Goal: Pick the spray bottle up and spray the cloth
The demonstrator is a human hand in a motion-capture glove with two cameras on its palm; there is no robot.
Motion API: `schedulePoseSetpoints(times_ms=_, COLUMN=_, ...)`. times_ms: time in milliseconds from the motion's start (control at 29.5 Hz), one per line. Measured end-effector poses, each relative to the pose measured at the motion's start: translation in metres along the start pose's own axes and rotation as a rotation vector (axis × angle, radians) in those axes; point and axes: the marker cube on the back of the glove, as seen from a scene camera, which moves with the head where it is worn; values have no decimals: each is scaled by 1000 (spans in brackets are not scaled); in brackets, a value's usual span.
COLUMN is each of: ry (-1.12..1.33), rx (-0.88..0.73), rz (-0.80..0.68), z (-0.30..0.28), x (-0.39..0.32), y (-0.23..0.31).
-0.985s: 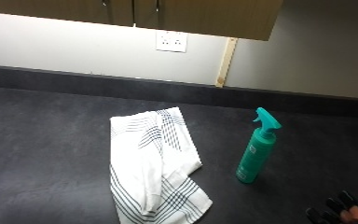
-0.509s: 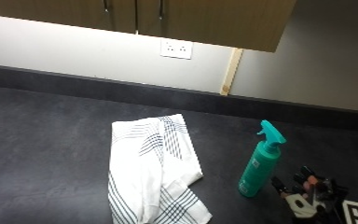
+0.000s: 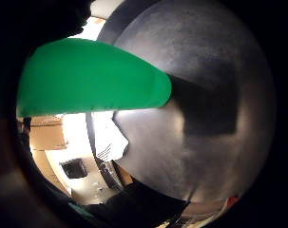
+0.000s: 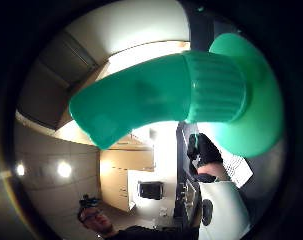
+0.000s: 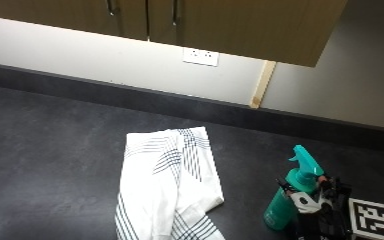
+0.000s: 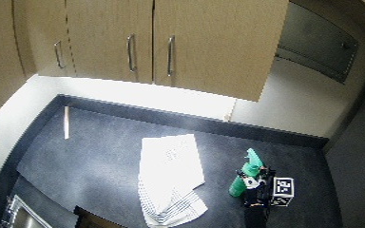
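**A:** Item one, the spray bottle (image 5: 286,207). Where did you have it?

**B:** Teal, upright on the dark countertop (image 5: 52,150), toward the near right part of the surface. Your gloved right hand (image 5: 322,212) was right against its far side, at neck height. Both palm views were filled with green plastic, so the bottle sat close to your palm.

**A:** And the grip?

**B:** Entry left open. I could not tell whether your fingers were curled round the bottle or only beside it; the outside views showed the glove as a dark mass.

**A:** Item two, the cloth (image 5: 169,187).

**B:** White with dark stripes, lying crumpled and partly folded on the countertop to the left of the bottle, apart from it with bare counter between. Its near end ran down toward the front of the surface.

**A:** Edges and room to move?

**B:** Left of the cloth you had a broad stretch of bare countertop. Behind it, more open counter up to the dark backsplash strip (image 5: 198,107) along the wall. In the wide view the counter bent round a corner at the far left.

**A:** Surroundings?

**B:** White wall (image 5: 79,55) with a double outlet (image 5: 200,56), wooden wall cabinets (image 6: 170,42) with metal handles overhead, and a pale wooden trim strip (image 5: 262,91) upright on the wall.
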Motion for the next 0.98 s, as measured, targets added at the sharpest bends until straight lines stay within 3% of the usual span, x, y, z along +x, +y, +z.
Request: schedulePoseSetpoints(times_ms=985, ry=-102, rx=94, rz=18, z=1, x=34, y=-12)
